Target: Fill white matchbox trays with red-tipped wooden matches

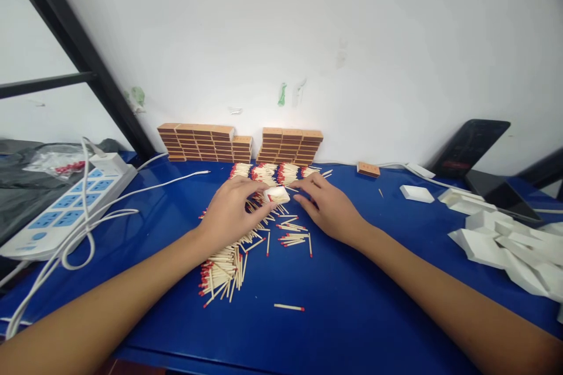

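The left hand point(237, 202) and the right hand point(328, 205) stand apart over the middle of the blue desk point(373, 304), nearer to its back edge than to its front edge. Between them is a small white tray point(277, 193); the left hand is clamped on it with thumb and fingers, at the tray's left end. The right thumb and forefinger are just beside the other end, a little separated; a match shows at their tips, but I cannot tell whether they grip it.

Loose matches point(224, 269) with red heads spread under and beside the left hand, and reach toward the front edge. One single match point(289, 307) lies closer to this edge, near the middle, and a wide stretch of blue surface continues from it to the right forearm.

Along the back edge, against the wall point(396, 58), stand a left stack of matchboxes point(197, 142) and a right stack of matchboxes point(291, 145), with a narrow gap between their upper parts. One lone matchbox point(368, 170) lies farther right on the same edge. A pile of white trays point(523, 252) occupies the right edge, and a power strip point(70, 205) with white cables takes the left side, so the room for moving sideways lies between these two.
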`<action>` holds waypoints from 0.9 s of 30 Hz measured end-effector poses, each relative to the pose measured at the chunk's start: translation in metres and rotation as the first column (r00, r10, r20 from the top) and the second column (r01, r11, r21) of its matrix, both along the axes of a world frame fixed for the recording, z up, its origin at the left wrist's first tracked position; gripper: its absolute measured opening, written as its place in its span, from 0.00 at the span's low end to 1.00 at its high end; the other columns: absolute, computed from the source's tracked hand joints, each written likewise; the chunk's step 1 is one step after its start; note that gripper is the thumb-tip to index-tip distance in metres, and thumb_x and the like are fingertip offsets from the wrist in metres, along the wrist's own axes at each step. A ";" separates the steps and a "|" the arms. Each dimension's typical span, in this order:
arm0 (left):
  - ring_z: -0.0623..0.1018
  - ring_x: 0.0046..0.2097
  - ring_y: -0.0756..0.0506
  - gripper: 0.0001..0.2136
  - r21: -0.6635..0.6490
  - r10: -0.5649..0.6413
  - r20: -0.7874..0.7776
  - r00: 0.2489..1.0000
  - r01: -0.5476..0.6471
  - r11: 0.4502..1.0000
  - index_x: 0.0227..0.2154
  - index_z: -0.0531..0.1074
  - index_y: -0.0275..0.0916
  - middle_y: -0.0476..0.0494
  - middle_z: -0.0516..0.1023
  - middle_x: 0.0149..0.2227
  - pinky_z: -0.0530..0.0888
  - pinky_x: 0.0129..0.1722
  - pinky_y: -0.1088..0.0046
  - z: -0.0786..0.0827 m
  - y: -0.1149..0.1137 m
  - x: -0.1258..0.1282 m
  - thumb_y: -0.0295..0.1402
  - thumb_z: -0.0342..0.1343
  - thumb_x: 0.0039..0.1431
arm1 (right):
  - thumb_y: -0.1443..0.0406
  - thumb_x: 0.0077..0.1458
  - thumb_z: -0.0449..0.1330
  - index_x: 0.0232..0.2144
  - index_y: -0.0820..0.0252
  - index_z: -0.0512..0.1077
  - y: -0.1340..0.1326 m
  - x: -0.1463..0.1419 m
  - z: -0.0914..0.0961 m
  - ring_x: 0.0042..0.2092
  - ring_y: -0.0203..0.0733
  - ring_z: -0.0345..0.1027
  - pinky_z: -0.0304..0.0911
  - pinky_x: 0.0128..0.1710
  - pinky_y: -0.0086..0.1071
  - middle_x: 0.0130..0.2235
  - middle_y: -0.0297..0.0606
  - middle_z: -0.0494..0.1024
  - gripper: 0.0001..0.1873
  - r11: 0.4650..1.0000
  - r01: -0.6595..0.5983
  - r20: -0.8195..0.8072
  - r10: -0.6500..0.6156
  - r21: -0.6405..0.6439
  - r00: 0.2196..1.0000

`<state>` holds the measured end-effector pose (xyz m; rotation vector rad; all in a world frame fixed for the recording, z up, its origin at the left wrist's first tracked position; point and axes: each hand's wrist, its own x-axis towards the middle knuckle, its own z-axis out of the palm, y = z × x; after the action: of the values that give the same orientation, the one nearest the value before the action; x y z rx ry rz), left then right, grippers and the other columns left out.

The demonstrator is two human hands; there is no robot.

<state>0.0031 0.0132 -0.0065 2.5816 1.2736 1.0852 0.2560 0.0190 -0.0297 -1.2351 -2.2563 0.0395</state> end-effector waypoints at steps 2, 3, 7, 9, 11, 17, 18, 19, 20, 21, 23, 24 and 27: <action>0.81 0.48 0.40 0.14 -0.006 0.045 0.016 0.999 -0.045 0.999 0.46 0.80 0.41 0.44 0.84 0.45 0.79 0.52 0.55 0.001 -0.001 0.000 0.41 0.65 0.61 | 0.62 0.71 0.53 0.58 0.53 0.73 0.001 0.000 -0.002 0.51 0.46 0.71 0.68 0.48 0.40 0.51 0.44 0.73 0.18 0.999 -0.032 0.040 0.033 -0.025 0.999; 0.81 0.48 0.40 0.14 -0.006 0.055 0.019 0.998 -0.055 0.998 0.46 0.80 0.41 0.44 0.84 0.45 0.79 0.51 0.54 0.001 -0.001 0.000 0.42 0.65 0.62 | 0.61 0.71 0.53 0.57 0.53 0.74 0.002 0.000 -0.003 0.51 0.47 0.70 0.67 0.50 0.40 0.52 0.44 0.73 0.17 0.998 -0.043 0.044 0.045 -0.041 0.998; 0.81 0.48 0.41 0.14 -0.002 0.064 0.032 0.997 -0.064 0.998 0.45 0.80 0.41 0.45 0.85 0.45 0.79 0.52 0.56 0.002 -0.002 0.001 0.42 0.65 0.61 | 0.61 0.68 0.58 0.45 0.56 0.79 0.004 -0.003 -0.003 0.49 0.44 0.71 0.66 0.49 0.38 0.47 0.41 0.76 0.11 0.996 -0.029 -0.015 0.028 -0.084 1.000; 0.82 0.48 0.42 0.13 -0.001 0.058 0.046 0.997 -0.058 0.998 0.45 0.80 0.41 0.46 0.85 0.45 0.79 0.52 0.58 0.001 -0.003 0.003 0.41 0.65 0.61 | 0.62 0.66 0.60 0.39 0.57 0.78 0.006 -0.006 -0.002 0.45 0.42 0.72 0.65 0.45 0.35 0.42 0.39 0.77 0.08 0.995 0.018 -0.032 -0.021 -0.097 0.999; 0.82 0.48 0.43 0.12 -0.004 0.050 0.056 0.997 -0.050 0.999 0.44 0.80 0.41 0.47 0.85 0.45 0.79 0.52 0.59 0.001 -0.004 0.004 0.41 0.65 0.61 | 0.62 0.65 0.61 0.35 0.57 0.77 0.008 -0.010 -0.001 0.40 0.40 0.70 0.62 0.39 0.34 0.39 0.38 0.77 0.07 0.990 0.078 -0.041 -0.084 -0.119 0.996; 0.82 0.47 0.43 0.13 0.039 0.065 0.057 0.996 -0.067 0.997 0.44 0.80 0.42 0.47 0.85 0.44 0.78 0.52 0.60 0.002 -0.006 0.007 0.43 0.65 0.62 | 0.63 0.65 0.60 0.35 0.58 0.74 0.011 -0.012 0.001 0.38 0.38 0.68 0.58 0.36 0.32 0.39 0.36 0.77 0.06 0.966 0.169 0.002 -0.172 -0.198 0.985; 0.82 0.48 0.43 0.13 0.048 0.073 0.058 0.996 -0.076 0.996 0.44 0.80 0.42 0.47 0.85 0.44 0.78 0.52 0.61 0.003 -0.005 0.007 0.43 0.65 0.62 | 0.63 0.65 0.59 0.35 0.58 0.73 0.011 -0.011 0.002 0.38 0.39 0.68 0.58 0.37 0.32 0.40 0.37 0.77 0.07 0.962 0.182 0.009 -0.184 -0.202 0.983; 0.82 0.48 0.44 0.13 0.052 0.081 0.059 0.995 -0.084 0.995 0.44 0.80 0.42 0.47 0.85 0.44 0.78 0.52 0.61 0.003 -0.004 0.007 0.43 0.65 0.62 | 0.63 0.66 0.59 0.35 0.58 0.73 0.010 -0.011 0.002 0.38 0.39 0.68 0.58 0.37 0.33 0.40 0.38 0.77 0.07 0.959 0.198 0.013 -0.199 -0.202 0.980; 0.82 0.47 0.44 0.12 0.051 0.090 0.059 0.994 -0.093 0.994 0.43 0.80 0.42 0.47 0.85 0.44 0.78 0.52 0.62 0.004 -0.003 0.006 0.43 0.65 0.62 | 0.63 0.66 0.58 0.35 0.59 0.72 0.010 -0.011 0.003 0.39 0.40 0.69 0.58 0.38 0.33 0.41 0.39 0.77 0.06 0.957 0.213 0.014 -0.214 -0.199 0.977; 0.82 0.47 0.44 0.12 0.045 0.097 0.054 0.994 -0.099 0.994 0.43 0.80 0.41 0.47 0.85 0.43 0.78 0.51 0.62 0.004 -0.002 0.006 0.43 0.65 0.62 | 0.64 0.66 0.58 0.37 0.59 0.72 0.010 -0.011 0.004 0.40 0.41 0.69 0.58 0.39 0.33 0.43 0.40 0.77 0.06 0.954 0.226 0.014 -0.228 -0.195 0.974; 0.82 0.47 0.43 0.12 0.032 0.092 0.030 0.995 -0.093 0.995 0.43 0.80 0.41 0.47 0.85 0.43 0.78 0.50 0.62 0.004 -0.001 0.005 0.43 0.65 0.62 | 0.63 0.66 0.59 0.40 0.59 0.72 0.011 -0.011 0.004 0.42 0.42 0.70 0.58 0.40 0.33 0.44 0.41 0.78 0.05 0.950 0.244 0.016 -0.246 -0.194 0.969; 0.82 0.46 0.43 0.13 0.033 0.082 0.014 0.997 -0.082 0.996 0.43 0.80 0.41 0.46 0.85 0.43 0.78 0.50 0.62 0.004 -0.001 0.004 0.43 0.65 0.62 | 0.63 0.66 0.59 0.42 0.59 0.72 0.012 -0.011 0.005 0.42 0.42 0.70 0.57 0.39 0.33 0.44 0.41 0.78 0.06 0.948 0.247 0.022 -0.248 -0.198 0.968; 0.82 0.46 0.42 0.15 0.057 0.045 -0.018 0.999 -0.044 0.997 0.45 0.80 0.40 0.45 0.84 0.43 0.78 0.50 0.60 0.003 -0.002 0.004 0.44 0.64 0.62 | 0.62 0.67 0.58 0.40 0.58 0.73 0.014 -0.011 0.005 0.40 0.42 0.71 0.55 0.37 0.33 0.42 0.39 0.80 0.06 0.944 0.242 0.049 -0.237 -0.224 0.970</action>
<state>0.0067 0.0112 -0.0035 2.6223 1.3301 1.1230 0.2451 0.0330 -0.0249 -1.6324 -2.1482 0.2003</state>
